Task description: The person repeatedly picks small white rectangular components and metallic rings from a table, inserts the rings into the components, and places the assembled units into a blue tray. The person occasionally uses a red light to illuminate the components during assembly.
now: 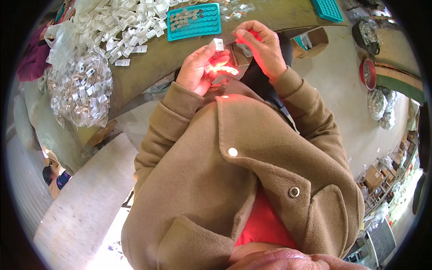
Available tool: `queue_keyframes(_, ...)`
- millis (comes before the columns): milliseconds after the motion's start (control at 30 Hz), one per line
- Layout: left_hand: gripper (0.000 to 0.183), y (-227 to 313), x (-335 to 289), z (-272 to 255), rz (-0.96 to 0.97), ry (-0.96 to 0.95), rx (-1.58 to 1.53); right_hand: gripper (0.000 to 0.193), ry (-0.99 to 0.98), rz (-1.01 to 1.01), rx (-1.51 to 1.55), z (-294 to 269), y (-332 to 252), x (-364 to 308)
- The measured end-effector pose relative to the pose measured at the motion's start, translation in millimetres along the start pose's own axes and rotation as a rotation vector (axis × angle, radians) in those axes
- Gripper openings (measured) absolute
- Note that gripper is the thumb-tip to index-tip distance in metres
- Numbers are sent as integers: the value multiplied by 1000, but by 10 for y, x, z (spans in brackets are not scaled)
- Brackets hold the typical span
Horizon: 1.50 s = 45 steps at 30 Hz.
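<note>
My left hand (193,69) pinches a small white plastic housing (218,44) between thumb and fingers, over the front edge of the table. Red light falls across its palm, and a bright glowing strip (226,69) shows beside the lower fingers; what the strip is, I cannot tell. To the right, apart from the housing, my right hand (265,48) is raised with thumb and fingertips pressed together. Red glow covers the fingers, and whatever they hold is too small to make out. Just beyond both hands lies a teal tray (198,34) with several round metallic pieces in its wells.
White plastic housings (130,27) are heaped at the far left of the table (150,63). A clear bag (81,90) of similar parts hangs at its left edge, near a person's purple sleeve (33,60). Rightward are stacked teal trays (327,10), a cardboard box (318,42) and a red basin (363,74).
</note>
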<state>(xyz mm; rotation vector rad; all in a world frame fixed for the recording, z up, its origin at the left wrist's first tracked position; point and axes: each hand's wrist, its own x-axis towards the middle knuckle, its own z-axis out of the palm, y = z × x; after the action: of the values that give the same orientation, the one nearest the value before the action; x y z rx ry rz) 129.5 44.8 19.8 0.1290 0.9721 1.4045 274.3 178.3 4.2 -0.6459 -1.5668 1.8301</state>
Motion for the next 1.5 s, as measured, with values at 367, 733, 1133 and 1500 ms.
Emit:
queue_keyframes(367, 31, 12, -85, -174, -63, -159, -350, 9, -9, -163, -247, 374, -64, -121)
queue_keyframes(733, 29, -3, -141, -119, 14, -134, -253, 8, -48, -208, -260, 461, -57, -128)
queue_keyframes(1133, 16, 21, -157, -70, 128, 147, 89, 5, -149, -318, -574, 446, -136, -30)
queue_keyframes(1500, 16, 52, -86, -198, -37, 70, -76, 5, -265, -207, -560, 395, -166, 83)
